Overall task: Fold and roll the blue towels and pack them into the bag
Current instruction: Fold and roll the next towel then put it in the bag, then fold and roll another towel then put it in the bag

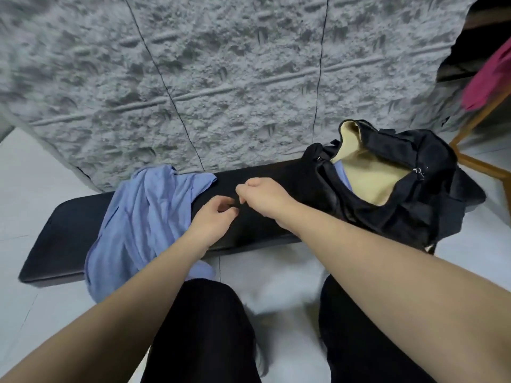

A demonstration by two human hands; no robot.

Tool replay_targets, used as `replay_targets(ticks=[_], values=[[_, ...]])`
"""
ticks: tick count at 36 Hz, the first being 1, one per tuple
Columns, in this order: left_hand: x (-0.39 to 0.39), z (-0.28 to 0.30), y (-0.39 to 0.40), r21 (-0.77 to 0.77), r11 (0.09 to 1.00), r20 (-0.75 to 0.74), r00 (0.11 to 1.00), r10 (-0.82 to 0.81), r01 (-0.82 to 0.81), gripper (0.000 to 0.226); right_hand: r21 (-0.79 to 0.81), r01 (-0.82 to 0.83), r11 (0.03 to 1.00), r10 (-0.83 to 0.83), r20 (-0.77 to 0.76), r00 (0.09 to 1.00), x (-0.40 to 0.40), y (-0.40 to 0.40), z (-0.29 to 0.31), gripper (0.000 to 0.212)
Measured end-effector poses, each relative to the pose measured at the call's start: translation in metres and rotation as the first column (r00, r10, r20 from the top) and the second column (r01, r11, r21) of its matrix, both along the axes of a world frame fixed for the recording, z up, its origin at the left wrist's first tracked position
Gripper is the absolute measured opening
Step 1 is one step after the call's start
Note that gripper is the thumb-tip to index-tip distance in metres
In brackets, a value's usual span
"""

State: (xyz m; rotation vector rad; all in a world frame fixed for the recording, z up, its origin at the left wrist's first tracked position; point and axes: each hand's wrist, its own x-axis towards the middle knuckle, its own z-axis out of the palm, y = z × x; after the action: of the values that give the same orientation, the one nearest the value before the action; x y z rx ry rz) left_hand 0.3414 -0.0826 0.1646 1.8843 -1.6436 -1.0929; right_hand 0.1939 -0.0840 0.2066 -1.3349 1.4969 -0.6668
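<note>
Your left hand (214,219) and right hand (261,196) hover close together over the black bench (66,236), fingers loosely curled, neither gripping anything. Crumpled blue towel (143,217) lies draped over the bench's left part. Black duffel bag (398,186) sits open at right, some blue cloth (343,175) showing inside.

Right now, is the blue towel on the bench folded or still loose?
Loose: the blue towel lies crumpled and unfolded, draped over the black bench's front edge.
</note>
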Motion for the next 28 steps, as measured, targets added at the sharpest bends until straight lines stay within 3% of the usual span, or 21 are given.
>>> replay_targets(ticks=[8,11,14,19,28], values=[[0.088,-0.03,-0.002,-0.096,0.98,0.207,0.96,0.191,-0.174,0.028,0.117,-0.052,0.992,0.044,0.07,0.997,0.046,-0.011,-0.041,0.018],[0.113,-0.037,0.0,-0.206,0.942,0.361,0.874,0.325,-0.266,0.037,0.156,-0.047,0.987,0.035,0.079,0.996,0.054,-0.013,-0.059,0.018],[0.128,-0.042,0.003,-0.265,0.894,0.417,0.793,0.443,-0.36,0.049,0.198,-0.064,0.978,0.052,0.068,0.996,0.056,-0.014,-0.075,0.018],[0.145,-0.046,0.0,-0.347,0.838,0.405,0.739,0.539,-0.421,0.055,0.184,-0.111,0.977,0.104,0.046,0.993,0.059,-0.024,-0.084,0.019],[0.148,-0.042,-0.01,-0.378,0.773,0.174,0.78,0.601,-0.51,0.029,0.127,-0.168,0.977,0.163,0.049,0.985,0.071,-0.035,-0.088,0.023]])
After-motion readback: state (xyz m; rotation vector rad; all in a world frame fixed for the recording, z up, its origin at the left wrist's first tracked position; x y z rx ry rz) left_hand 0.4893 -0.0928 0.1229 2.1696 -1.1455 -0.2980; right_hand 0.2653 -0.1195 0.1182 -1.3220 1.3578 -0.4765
